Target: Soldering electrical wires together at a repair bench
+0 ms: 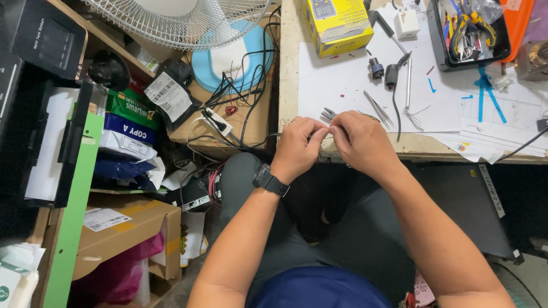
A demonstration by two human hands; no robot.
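Note:
My left hand point(298, 147) and my right hand point(359, 142) meet at the near edge of the wooden workbench point(288, 68), fingertips pinched together on a thin dark wire point(268, 136) that runs off to the left. The left wrist wears a black watch point(269, 180). A small grey metal tool point(327, 114) lies just beyond the fingertips. Tweezers point(378, 109) rest on the white paper point(342, 80) behind my right hand. What sits between the fingertips is too small to make out.
A soldering iron point(399, 77), a yellow box point(337, 24) and a black tray of pliers point(468, 34) sit further back on the bench. Left of it stand a white fan point(188, 23) on a blue base, tangled cables point(240, 80), cardboard boxes point(125, 228) and paper reams point(128, 131).

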